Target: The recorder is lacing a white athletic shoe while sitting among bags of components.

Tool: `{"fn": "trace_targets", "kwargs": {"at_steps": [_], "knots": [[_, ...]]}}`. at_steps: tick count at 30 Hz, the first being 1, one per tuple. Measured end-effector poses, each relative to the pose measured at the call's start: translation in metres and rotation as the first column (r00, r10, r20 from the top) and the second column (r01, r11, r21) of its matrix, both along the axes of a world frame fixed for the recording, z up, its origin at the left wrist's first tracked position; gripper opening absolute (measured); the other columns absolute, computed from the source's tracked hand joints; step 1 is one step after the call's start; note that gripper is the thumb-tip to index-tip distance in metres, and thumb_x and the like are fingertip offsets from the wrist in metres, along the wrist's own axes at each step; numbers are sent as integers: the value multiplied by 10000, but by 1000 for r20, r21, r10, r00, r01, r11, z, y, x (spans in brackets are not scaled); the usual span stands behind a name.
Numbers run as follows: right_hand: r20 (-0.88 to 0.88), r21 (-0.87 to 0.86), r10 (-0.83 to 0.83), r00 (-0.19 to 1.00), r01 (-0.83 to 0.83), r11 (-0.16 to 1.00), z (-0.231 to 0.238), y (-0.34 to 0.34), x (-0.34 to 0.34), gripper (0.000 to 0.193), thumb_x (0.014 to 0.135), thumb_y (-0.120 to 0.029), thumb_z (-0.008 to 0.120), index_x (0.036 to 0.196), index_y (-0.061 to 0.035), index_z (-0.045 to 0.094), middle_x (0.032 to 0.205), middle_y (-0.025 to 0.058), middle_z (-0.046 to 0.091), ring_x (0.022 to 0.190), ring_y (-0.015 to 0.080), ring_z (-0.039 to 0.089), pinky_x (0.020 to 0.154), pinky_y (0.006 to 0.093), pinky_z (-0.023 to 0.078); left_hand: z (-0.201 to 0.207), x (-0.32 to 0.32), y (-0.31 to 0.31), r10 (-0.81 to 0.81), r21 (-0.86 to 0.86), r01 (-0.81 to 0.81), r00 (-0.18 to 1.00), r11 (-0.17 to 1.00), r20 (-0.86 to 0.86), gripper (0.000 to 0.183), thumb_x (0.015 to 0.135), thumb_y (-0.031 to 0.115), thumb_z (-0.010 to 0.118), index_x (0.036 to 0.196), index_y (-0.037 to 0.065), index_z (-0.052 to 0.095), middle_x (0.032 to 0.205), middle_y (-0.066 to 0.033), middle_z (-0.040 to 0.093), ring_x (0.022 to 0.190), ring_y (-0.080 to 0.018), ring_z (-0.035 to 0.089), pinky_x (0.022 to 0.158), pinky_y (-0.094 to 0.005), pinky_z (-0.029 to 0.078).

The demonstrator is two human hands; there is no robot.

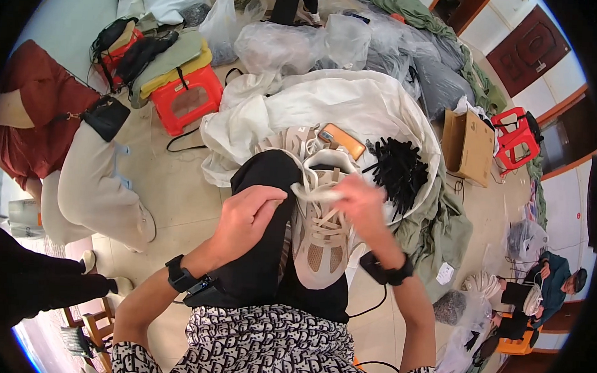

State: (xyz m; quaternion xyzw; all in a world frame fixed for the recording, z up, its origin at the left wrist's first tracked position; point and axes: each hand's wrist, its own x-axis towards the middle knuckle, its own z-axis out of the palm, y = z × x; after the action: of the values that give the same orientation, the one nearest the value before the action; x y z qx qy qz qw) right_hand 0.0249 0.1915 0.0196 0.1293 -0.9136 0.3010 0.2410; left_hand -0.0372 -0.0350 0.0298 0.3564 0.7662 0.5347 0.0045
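Starting from the left, a second beige shoe (274,141) is lying on the far side of the black-trousered knee (262,175), which is partly hiding it, so I cannot tell the state of its lacing. To the right and nearer, the beige sneaker (320,254) is resting over the lap (313,306), its toe pointing to the near side. Thin laces (329,219) are already crossing its front, so I am judging that the threading there is mostly done. At its opening a thicker white strand (319,195) is running across; no finished knot or bow is showing, so the fastening seems to be what is left.

On the left, the left hand (249,216) is hovering over the knee, its thumb and fingertips pressing together just left of the strand; whether a thin end is lying between them, I cannot tell. The sneaker is lying between the two hands, its toe reaching nearer than both. On the right, the right hand (360,204) is appearing blurred, but its fingers seem to be pinching the strand's right part. Farther right, a bundle of black strips (400,176) is lying on the white cloth (362,92), apart from both hands
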Motion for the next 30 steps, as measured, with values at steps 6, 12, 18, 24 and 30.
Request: {"fn": "trace_targets", "kwargs": {"at_steps": [6, 12, 18, 24, 30], "knots": [[95, -5, -620, 779, 623, 782, 8, 107, 6, 468, 615, 11, 645, 1073, -23, 557, 1050, 115, 540, 846, 218, 561, 734, 295, 450, -19, 6, 14, -86, 7, 87, 992, 996, -96, 138, 805, -26, 549, 929, 6, 601, 797, -104, 609, 712, -217, 605, 630, -296, 485], [78, -97, -557, 827, 562, 821, 11, 81, 34, 412, 582, 21, 657, 986, -30, 594, 986, 93, 568, 791, 213, 553, 670, 298, 468, -36, 6, 21, -226, -92, 209, 937, 974, -267, 148, 753, -24, 589, 890, 27, 607, 739, -100, 591, 686, -256, 591, 612, -329, 479], [117, -92, -15, 993, 26, 995, -4, -16, 30, 256, 624, -17, 645, 874, -65, 621, 735, 78, 599, 611, 226, 582, 561, 317, 482, -36, 5, 21, -200, 4, 204, 962, 979, -185, 137, 763, -13, 588, 891, 30, 608, 752, -99, 598, 686, -257, 595, 610, -330, 480], [90, 272, -106, 990, 78, 959, -9, -36, 25, 248, 676, -58, 594, 919, -103, 598, 631, 56, 533, 571, 228, 578, 508, 337, 466, -35, 7, 22, -205, -4, 208, 958, 978, -200, 117, 777, -1, 583, 887, 30, 607, 771, -98, 602, 689, -251, 600, 610, -322, 481], [315, 62, -139, 939, 126, 990, -9, -39, 26, 315, 666, -86, 619, 979, -109, 598, 706, 64, 598, 618, 229, 611, 545, 343, 487, -40, 5, 20, -192, 3, 196, 961, 981, -197, 126, 764, 0, 592, 885, 34, 608, 755, -98, 594, 683, -252, 599, 604, -327, 480]]}}
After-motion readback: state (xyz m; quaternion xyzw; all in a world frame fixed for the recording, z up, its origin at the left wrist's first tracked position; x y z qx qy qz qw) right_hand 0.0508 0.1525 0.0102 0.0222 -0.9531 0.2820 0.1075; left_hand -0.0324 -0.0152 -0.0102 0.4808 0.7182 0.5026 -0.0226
